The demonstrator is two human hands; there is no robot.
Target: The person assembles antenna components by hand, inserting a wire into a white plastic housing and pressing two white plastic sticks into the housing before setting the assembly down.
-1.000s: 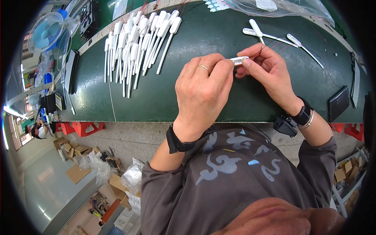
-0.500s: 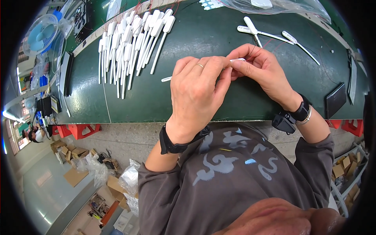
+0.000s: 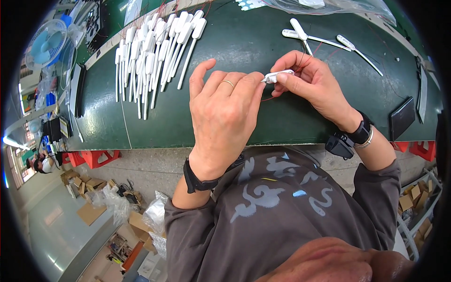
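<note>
A small white wand (image 3: 280, 75) with a rounded, hollow-looking head is pinched between the thumb and fingers of my right hand (image 3: 312, 84). My left hand (image 3: 225, 105), back upward, closes its thumb and index fingertips at the head's narrow end; its little finger sticks out. The wand's stem is hidden behind that hand. A thin red wire (image 3: 268, 99) shows below the fingertips. Beyond my right hand lie two crossed white wands (image 3: 299, 29) and a single one (image 3: 346, 42), with thin wires near them. Many similar wands (image 3: 149, 63) lie bunched at the left.
The work surface is a green table (image 3: 169, 127). A black flat object (image 3: 402, 118) lies at its right edge, and clear plastic bags (image 3: 329, 10) lie at the back. A blue fan (image 3: 47, 42) stands far left. Red stools (image 3: 99, 159) and cardboard boxes (image 3: 87, 182) are below.
My left hand has shifted slightly left and its little finger has lifted. More of the wand's head shows between the hands, and the stem tip that stuck out past my left hand is out of sight.
</note>
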